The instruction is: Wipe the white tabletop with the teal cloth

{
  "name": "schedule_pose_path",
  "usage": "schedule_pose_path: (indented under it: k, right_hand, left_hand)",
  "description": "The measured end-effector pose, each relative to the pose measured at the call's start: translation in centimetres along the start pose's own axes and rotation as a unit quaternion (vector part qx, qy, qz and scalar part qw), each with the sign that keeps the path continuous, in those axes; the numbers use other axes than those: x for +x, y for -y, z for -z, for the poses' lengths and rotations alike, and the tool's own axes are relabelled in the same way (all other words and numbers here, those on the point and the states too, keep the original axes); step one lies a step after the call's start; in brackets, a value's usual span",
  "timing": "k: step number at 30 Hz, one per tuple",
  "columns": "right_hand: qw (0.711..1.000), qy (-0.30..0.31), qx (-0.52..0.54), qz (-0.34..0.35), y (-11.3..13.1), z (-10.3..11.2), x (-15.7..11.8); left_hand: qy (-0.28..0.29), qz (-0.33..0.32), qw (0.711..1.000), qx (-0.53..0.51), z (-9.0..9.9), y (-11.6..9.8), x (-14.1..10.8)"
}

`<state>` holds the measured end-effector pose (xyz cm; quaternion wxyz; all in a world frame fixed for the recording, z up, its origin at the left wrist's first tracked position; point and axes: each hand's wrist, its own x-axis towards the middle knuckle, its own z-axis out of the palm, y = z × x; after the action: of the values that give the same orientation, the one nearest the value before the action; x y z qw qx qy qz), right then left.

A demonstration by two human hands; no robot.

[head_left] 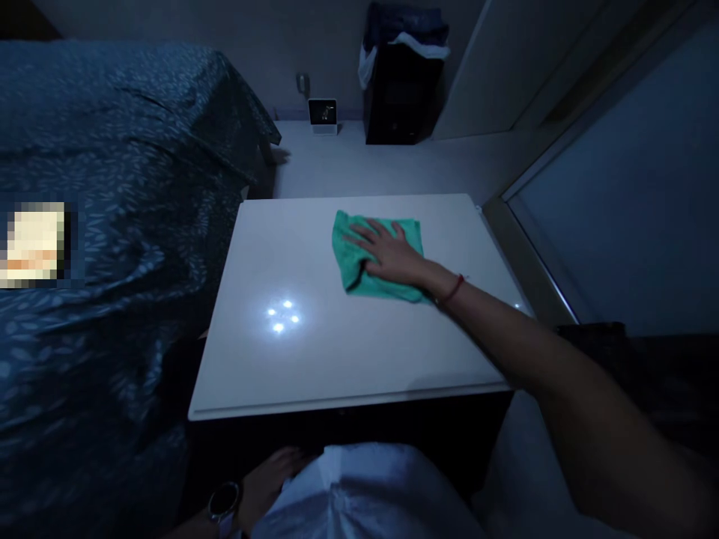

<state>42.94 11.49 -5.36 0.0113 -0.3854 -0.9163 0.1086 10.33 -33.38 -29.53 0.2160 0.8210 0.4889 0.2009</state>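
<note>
My right hand (pixel 390 253) lies flat, fingers spread, on a folded green microfibre cloth (pixel 349 258). The cloth sits toward the far side of a white glossy tabletop (pixel 359 359), and a red string bracelet (pixel 452 290) circles my right wrist. At the bottom of the view, my left hand (pixel 269 480) rests by the near table edge against a pale garment (pixel 365 498). It holds nothing I can see. A dark round-faced watch (pixel 224 501) is on my left wrist.
A bed with a dark blue leaf-patterned cover (pixel 123 224) runs along the table's left side. Beyond the table are a pale floor, a small framed device (pixel 322 116), and a black bin (pixel 400 97) with dark and white fabric. A glass panel (pixel 612 195) stands at right.
</note>
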Motion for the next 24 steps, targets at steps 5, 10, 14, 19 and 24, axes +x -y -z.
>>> schedule_pose_path:
  k: [5,10,14,19,24]
  right_hand:
    - [0.994,-0.018,0.002,-0.109,-3.5,1.7,6.5]
    - [0.997,-0.033,-0.011,-0.068,-2.2,0.8,3.6]
    - [1.000,-0.007,-0.008,0.010,1.0,-0.9,-5.0]
    - [0.997,0.051,0.040,0.047,5.0,-2.9,-17.3]
    - [0.995,0.073,0.065,0.025,5.1,-3.0,-20.3]
  left_hand:
    - [0.035,-0.016,0.998,-0.041,-0.3,0.1,-0.5]
    - [0.038,-0.022,0.998,-0.046,0.6,0.4,-0.2]
    - [0.060,-0.060,0.995,-0.042,1.7,0.4,1.0]
    - [0.103,-0.056,0.992,-0.055,2.5,0.0,2.1]
    - [0.125,-0.017,0.991,-0.042,2.3,0.4,1.5]
